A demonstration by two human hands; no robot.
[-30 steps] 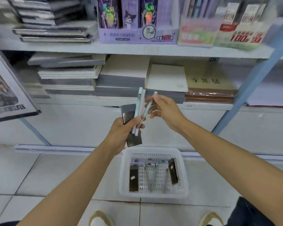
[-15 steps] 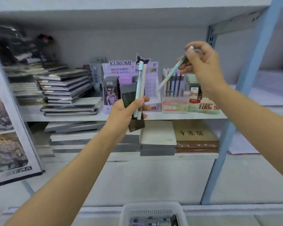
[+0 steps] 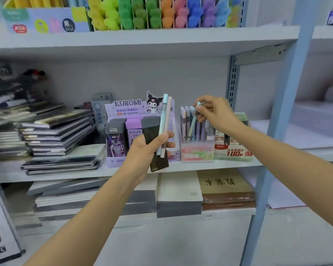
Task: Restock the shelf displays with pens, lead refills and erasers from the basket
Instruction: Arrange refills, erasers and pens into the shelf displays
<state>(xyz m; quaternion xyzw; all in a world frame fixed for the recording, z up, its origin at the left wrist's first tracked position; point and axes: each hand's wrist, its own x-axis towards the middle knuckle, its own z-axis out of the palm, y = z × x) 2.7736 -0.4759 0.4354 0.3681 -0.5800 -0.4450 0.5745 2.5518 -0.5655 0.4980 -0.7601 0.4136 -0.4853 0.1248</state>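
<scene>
My left hand (image 3: 149, 148) grips a dark lead refill case (image 3: 152, 135) together with two pens (image 3: 164, 121), one mint and one pale pink, held upright in front of the purple Kuromi display box (image 3: 129, 112). My right hand (image 3: 213, 112) pinches the top of a mint pen (image 3: 193, 123) whose lower end stands inside the clear pen display box (image 3: 197, 150), among several pastel pens. The basket is out of view.
Stacks of dark notebooks (image 3: 56, 131) fill the left of the middle shelf. A green and red refill box (image 3: 233, 150) sits right of the pen box. Coloured erasers or markers (image 3: 158, 12) line the top shelf. A blue upright post (image 3: 288, 104) stands at right.
The view rose from the floor basket to the middle shelf. My right hand carried the mint pen up and then lowered it into the pen display box. My left hand kept its items.
</scene>
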